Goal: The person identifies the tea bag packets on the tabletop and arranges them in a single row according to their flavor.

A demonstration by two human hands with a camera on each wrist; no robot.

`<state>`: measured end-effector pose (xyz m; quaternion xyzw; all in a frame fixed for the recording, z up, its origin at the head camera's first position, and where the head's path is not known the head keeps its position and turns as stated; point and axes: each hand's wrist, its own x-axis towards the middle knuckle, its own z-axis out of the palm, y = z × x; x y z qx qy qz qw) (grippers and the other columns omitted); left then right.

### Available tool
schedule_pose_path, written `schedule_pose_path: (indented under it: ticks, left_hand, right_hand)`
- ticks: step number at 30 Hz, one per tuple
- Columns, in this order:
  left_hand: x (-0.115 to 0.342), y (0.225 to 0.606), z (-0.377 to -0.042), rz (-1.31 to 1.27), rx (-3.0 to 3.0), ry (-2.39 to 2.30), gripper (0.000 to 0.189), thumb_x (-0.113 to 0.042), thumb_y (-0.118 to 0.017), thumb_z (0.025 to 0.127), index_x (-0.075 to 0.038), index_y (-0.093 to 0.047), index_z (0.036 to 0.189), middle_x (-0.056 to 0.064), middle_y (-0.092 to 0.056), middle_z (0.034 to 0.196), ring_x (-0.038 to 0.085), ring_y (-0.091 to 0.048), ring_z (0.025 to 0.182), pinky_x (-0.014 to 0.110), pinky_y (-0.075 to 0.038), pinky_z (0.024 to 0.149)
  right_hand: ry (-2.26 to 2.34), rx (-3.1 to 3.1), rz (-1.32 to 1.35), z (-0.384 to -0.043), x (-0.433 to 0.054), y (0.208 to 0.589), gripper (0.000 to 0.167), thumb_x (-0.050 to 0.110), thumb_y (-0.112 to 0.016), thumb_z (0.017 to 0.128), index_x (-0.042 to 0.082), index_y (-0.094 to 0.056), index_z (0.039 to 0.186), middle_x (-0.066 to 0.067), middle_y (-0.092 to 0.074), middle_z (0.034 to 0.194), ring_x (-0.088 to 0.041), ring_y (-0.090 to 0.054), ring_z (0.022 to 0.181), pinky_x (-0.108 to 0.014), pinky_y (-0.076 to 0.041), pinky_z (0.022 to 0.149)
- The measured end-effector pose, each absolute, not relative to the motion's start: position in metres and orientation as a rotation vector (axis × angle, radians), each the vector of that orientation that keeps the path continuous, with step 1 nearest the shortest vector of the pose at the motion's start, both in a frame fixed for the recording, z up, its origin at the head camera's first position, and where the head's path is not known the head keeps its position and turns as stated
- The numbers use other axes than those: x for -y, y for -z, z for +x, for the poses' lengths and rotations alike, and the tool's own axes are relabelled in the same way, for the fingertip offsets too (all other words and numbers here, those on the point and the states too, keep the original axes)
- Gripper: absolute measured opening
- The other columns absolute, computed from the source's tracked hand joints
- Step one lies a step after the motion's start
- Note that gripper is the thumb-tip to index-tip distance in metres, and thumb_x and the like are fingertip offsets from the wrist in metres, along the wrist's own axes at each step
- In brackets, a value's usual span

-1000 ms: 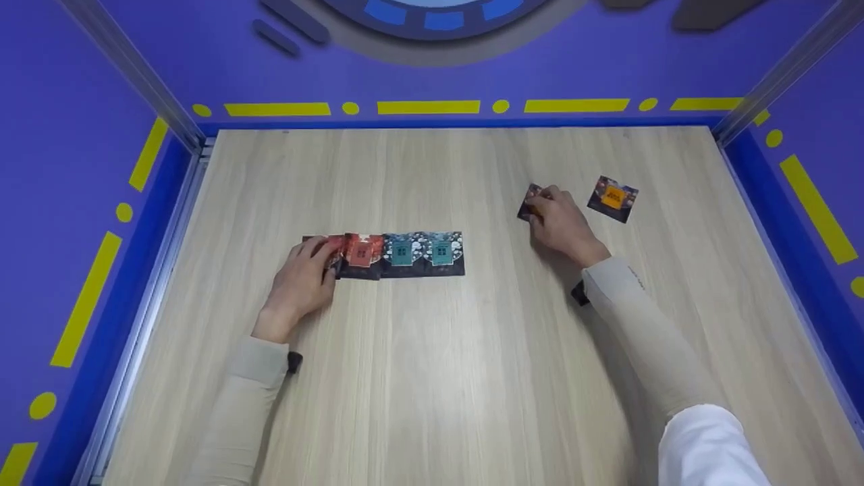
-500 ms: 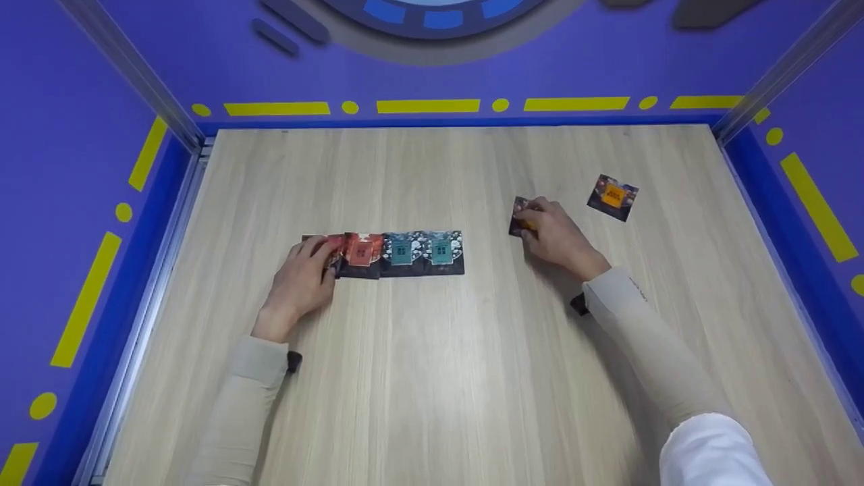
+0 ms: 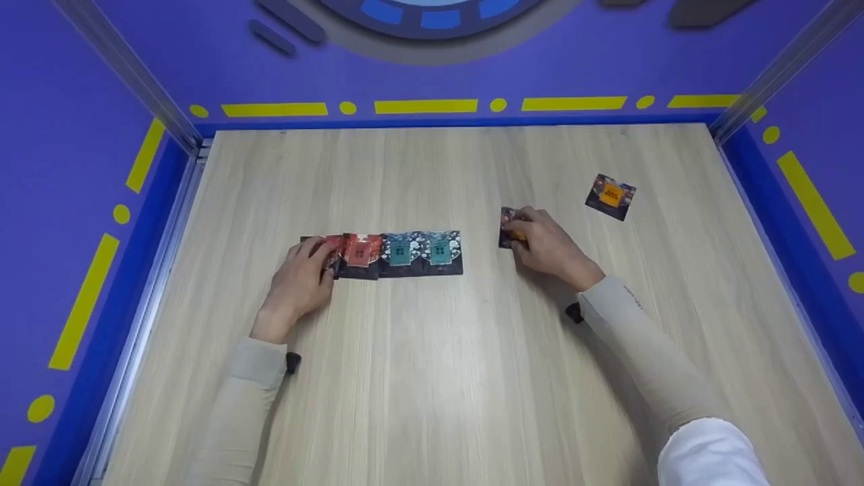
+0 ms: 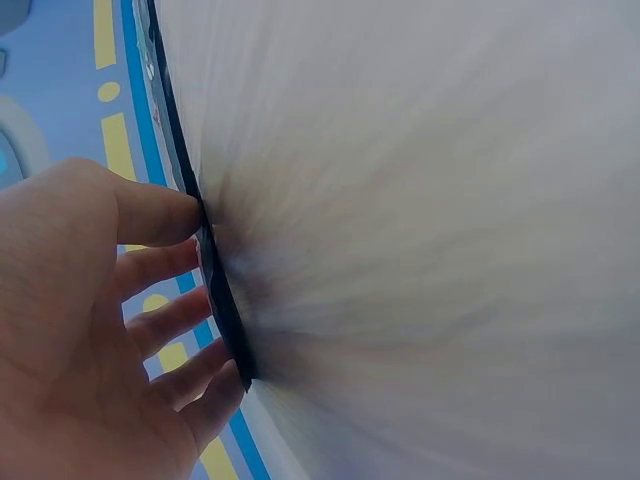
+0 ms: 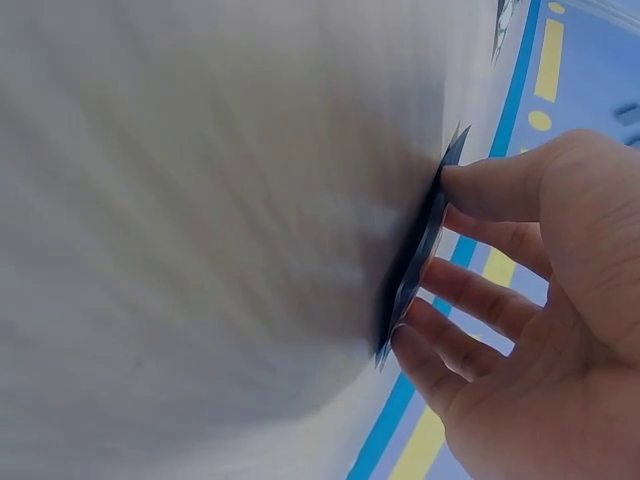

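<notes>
A row of flat square sachets lies on the table, edges touching or overlapping. At its left end my left hand (image 3: 300, 280) holds a red sachet (image 3: 333, 241), which it mostly covers; thumb and fingertips are on it in the left wrist view. Beside it lie another red sachet (image 3: 360, 256) and two teal sachets (image 3: 400, 254). Right of the row, apart from it, my right hand (image 3: 550, 246) grips an orange-labelled sachet (image 5: 418, 255) between thumb and fingers, low over or on the table. A second orange-labelled sachet (image 3: 610, 196) lies tilted farther back on the right.
The pale wooden table (image 3: 418, 378) is bounded by a blue-purple back wall (image 3: 432, 81) and side walls with yellow marks. A metal rail (image 3: 145, 317) runs along the table's left edge. Bare tabletop separates the row from the sachet in my right hand.
My right hand has moved left and toward me with the orange-labelled sachet, which has turned straighter. It is closer to the row. The left hand and the row have stayed put.
</notes>
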<state>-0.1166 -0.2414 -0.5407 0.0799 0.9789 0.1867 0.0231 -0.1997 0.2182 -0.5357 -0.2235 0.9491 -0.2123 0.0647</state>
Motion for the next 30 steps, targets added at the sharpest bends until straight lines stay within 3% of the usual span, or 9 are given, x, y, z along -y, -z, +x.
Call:
schedule_pose_path:
  ticks: [30]
  left_hand:
    - [0.242, 0.543, -0.116, 0.260, -3.045, -0.599, 0.052, -0.013, -0.059, 0.103, -0.004, -0.054, 0.154, 0.022, -0.048, 0.158, 0.047, -0.041, 0.150, 0.061, -0.039, 0.123]
  right_hand:
    - [0.583, -2.858, -0.926, -0.170, -0.176, 0.540, 0.036, 0.006, -0.067, 0.102, 0.007, -0.073, 0.137, -0.015, -0.065, 0.137, -0.036, -0.059, 0.134, -0.050, -0.051, 0.116]
